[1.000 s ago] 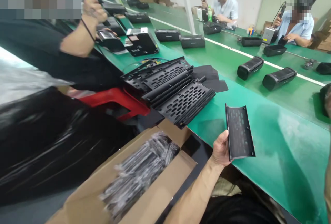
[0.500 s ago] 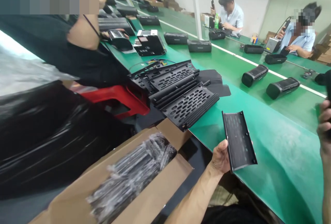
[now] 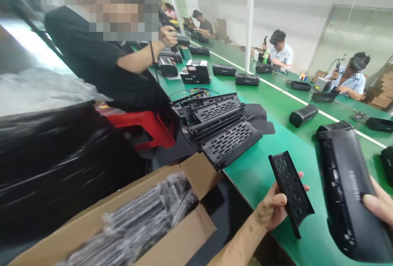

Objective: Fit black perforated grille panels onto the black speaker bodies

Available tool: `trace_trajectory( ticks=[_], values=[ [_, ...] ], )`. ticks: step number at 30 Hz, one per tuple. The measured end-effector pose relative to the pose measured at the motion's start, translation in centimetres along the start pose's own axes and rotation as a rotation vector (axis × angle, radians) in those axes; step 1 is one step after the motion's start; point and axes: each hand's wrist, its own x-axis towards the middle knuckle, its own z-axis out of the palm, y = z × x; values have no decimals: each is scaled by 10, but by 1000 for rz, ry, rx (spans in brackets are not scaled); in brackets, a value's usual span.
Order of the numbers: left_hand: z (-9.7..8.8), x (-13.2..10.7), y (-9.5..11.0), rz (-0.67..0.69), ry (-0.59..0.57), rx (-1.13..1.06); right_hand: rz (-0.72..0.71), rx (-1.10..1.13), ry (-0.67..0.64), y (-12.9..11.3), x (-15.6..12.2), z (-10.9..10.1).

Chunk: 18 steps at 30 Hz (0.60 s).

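My left hand (image 3: 274,206) is closed on a curved black perforated panel (image 3: 290,192), thumb on the near long edge and fingertips showing past the far one. Its hollow side faces me. At the right edge, my right hand (image 3: 379,200) grips a long black speaker housing (image 3: 350,192) with rounded ends, the thumb lying on its front by a pale printed logo; its other fingers are hidden. The housing is tilted above the green table (image 3: 307,155), to the right of the panel and apart from it. Further left, several similar perforated panels (image 3: 227,141) lie stacked.
An open carton (image 3: 196,221) of plastic-wrapped parts stands below the table edge. Black sheets (image 3: 256,116) lie behind the stacked panels. A person in black (image 3: 101,69) sits at left by a red stool (image 3: 147,127). Several black speakers (image 3: 303,115) stand along the line; other people work across.
My right hand has come in from the right edge, bringing the speaker housing into view. The panel in my left hand has turned and tilted. The camera view has shifted upward.
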Motion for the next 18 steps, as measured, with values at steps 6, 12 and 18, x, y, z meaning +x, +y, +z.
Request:
trace_trajectory(
  ticks=[6,12,18],
  values=[
    [33,23,-6,106,-42,-9,-193,-291,-182,-51,25,11],
    [48,28,-3,167,-67,1,-185,-410,-233,-59,27,23],
    [37,29,-9,139,-43,26,-153,-464,-229,-60,33,32]
  ],
)
